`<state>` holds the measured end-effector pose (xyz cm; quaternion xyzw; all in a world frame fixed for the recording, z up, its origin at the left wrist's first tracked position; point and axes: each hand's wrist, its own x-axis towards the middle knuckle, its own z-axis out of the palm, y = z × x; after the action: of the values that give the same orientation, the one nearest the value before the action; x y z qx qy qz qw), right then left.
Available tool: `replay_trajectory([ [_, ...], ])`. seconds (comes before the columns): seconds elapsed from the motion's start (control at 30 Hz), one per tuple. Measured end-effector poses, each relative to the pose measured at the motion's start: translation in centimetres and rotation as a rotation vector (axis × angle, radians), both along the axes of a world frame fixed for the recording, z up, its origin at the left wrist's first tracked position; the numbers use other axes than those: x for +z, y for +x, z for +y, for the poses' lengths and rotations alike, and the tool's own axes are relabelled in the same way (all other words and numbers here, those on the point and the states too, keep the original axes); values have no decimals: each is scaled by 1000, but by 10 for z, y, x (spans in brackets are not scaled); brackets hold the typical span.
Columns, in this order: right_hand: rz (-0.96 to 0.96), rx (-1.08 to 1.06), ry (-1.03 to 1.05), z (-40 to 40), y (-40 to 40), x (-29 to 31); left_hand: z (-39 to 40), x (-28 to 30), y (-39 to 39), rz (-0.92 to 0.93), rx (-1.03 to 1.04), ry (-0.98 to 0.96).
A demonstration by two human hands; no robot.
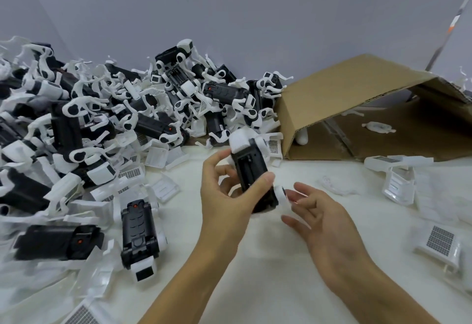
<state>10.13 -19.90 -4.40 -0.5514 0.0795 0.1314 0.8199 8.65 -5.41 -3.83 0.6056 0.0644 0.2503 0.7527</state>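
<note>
My left hand point(224, 196) grips a black toy body with a white head block point(251, 170), held upright above the middle of the table, thumb on its right side and fingers behind it. A small round white part point(281, 194) sits at the body's lower right end. My right hand point(324, 224) lies just to the right with fingers relaxed and spread, fingertips close to that white part; whether they touch it I cannot tell.
A large heap of black-and-white toy bodies and white legs point(115, 109) fills the left and back. Two bodies point(139, 237) lie near the front left. A cardboard box point(357, 109) lies on its side at back right. White plastic covers point(436, 242) are scattered on the right.
</note>
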Motion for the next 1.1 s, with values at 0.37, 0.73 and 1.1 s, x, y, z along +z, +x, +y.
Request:
replay_trajectory([
  [0.37, -86, 89, -64, -2, -1, 8, 37, -1, 4, 321, 313, 888],
  [0.73, -102, 123, -67, -2, -2, 8, 64, -18, 14, 315, 292, 1046],
  [1.1, -166, 106, -178, 2, -4, 6, 21, 3, 5, -34, -463, -280],
])
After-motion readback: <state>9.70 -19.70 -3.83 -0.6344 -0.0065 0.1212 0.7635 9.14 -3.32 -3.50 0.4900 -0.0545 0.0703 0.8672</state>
